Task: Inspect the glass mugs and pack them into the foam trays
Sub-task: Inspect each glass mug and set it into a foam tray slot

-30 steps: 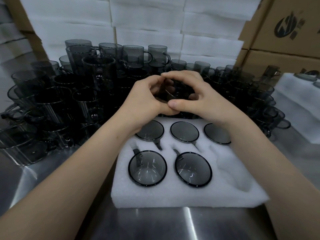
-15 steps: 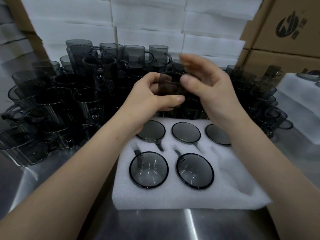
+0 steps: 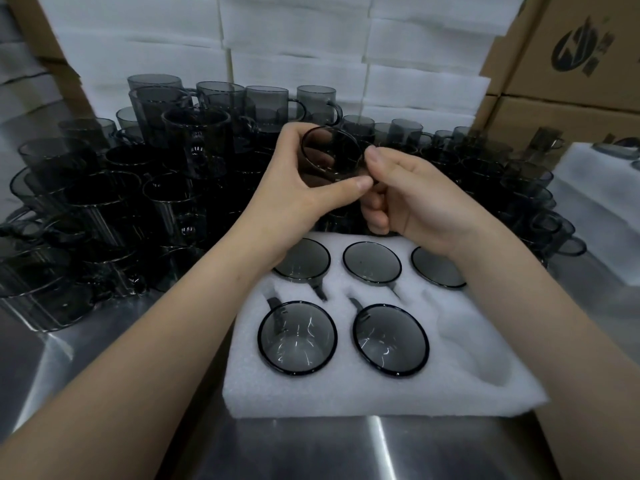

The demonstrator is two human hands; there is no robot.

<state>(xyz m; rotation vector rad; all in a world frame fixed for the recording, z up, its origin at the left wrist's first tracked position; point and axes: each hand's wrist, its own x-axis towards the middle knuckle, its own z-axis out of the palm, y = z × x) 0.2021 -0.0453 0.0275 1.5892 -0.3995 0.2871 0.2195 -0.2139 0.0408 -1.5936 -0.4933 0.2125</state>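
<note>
Both hands have one mug (image 3: pixel 329 157) up over the far edge of the tray (image 3: pixel 381 396), just in front of the heap of loose mugs (image 3: pixel 138 202). The mug is tipped so its mouth faces the person, and its long axis runs from them towards the heap.

The left hand (image 3: pixel 294 192) is wrapped round the mug's left side. Its thumb (image 3: pixel 358 183) lies along the lower rim and its fingers show darkly through the glass. The right hand (image 3: pixel 419 206) meets the rim's right edge with one fingertip (image 3: pixel 375 156). Its other fingers are curled underneath, and I can't tell whether they are hooked round the handle.

Five mugs sit in the tray, three in the far row and two in the near one. The one free pocket (image 3: pixel 485 351) is at the near right corner. It lies below the held mug, towards the person and off to the right, so the right hand is the nearer one. I'd guess the mug has to be turned upright before it will drop in there.
</note>
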